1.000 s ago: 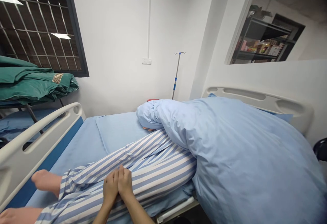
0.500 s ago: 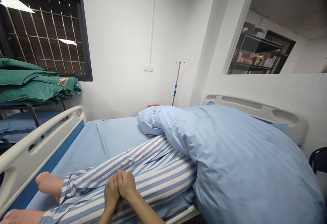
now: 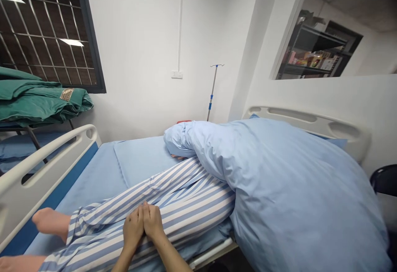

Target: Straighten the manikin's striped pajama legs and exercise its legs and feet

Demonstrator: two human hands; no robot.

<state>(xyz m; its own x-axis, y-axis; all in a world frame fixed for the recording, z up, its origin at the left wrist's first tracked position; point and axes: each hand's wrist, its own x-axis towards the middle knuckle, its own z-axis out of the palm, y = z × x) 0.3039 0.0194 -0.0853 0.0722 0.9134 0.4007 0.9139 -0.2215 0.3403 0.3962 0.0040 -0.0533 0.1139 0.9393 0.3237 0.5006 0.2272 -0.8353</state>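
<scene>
A figure in blue-and-white striped pyjama trousers (image 3: 173, 197) lies on a hospital bed, bare feet (image 3: 49, 221) toward the footboard. A light blue duvet (image 3: 279, 181) covers the upper body. My left hand (image 3: 132, 230) and my right hand (image 3: 152, 221) lie side by side, palms down, fingers stretched flat on the near striped leg around the knee. The two hands touch each other along the thumbs. Neither hand holds anything.
The white footboard (image 3: 46, 160) stands at left, the headboard (image 3: 310, 121) at right. Green folded cloths (image 3: 40, 102) lie on a rack by the barred window. An IV pole (image 3: 212, 92) stands by the far wall. A dark chair edge (image 3: 384, 179) shows at right.
My hands stay pressed on the leg; the fingers were a little more curled half a second ago and lie flatter now. The camera view shifted slightly.
</scene>
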